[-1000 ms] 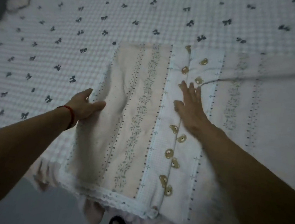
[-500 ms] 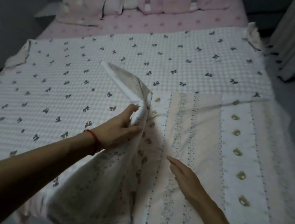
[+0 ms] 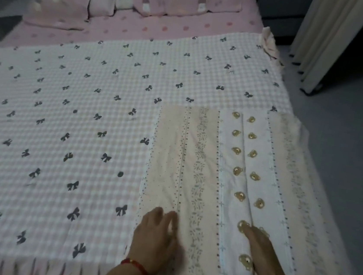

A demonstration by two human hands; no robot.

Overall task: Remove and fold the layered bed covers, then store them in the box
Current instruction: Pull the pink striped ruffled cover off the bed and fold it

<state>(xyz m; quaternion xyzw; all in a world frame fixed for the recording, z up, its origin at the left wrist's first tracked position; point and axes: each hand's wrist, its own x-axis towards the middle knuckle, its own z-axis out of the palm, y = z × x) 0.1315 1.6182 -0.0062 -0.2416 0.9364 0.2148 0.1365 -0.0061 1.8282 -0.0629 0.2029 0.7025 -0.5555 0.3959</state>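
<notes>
Hands flat on folded striped cover point(image 3: 204, 162) — left hand point(image 3: 153, 236), red wrist band, fingers spread and slightly blurred, seemingly pressing peach stripe; right hand point(image 3: 260, 248) open, palm down along bear-print stripe. Cover lies on bow-print blanket point(image 3: 65, 113) at bed's near right corner — pink pillows point(image 3: 146, 0) at far end.
</notes>
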